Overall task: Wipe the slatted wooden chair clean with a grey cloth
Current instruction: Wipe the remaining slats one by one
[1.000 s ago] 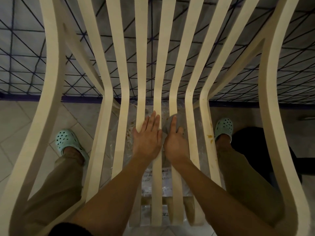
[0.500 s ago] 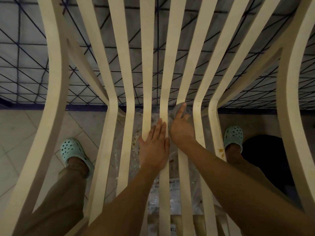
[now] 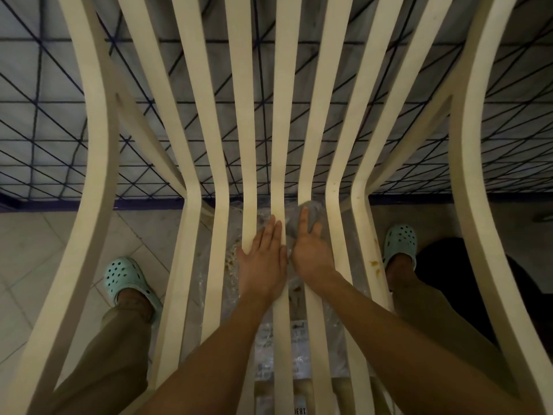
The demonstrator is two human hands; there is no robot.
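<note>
The pale slatted wooden chair [image 3: 281, 115] fills the view, its slats bending at the seat crease in the middle. My left hand [image 3: 263, 259] lies flat on two centre seat slats, fingers together and pointing away. My right hand [image 3: 311, 250] presses the grey cloth [image 3: 311, 212] onto the slat just right of centre, close to the crease. The cloth pokes out past my fingertips; most of it is hidden under my palm. Brown stains mark a right slat [image 3: 374, 265].
Clear plastic sheeting with brown spots [image 3: 269, 336] lies on the floor under the seat. My legs in mint clogs [image 3: 125, 277] stand on either side of the seat. A dark line-patterned wall [image 3: 39, 145] rises behind, and a black object [image 3: 449, 265] sits at the right.
My right hand with the cloth slid forward along the slat toward the crease, then drew slightly back. The left hand stayed flat on the centre slats.
</note>
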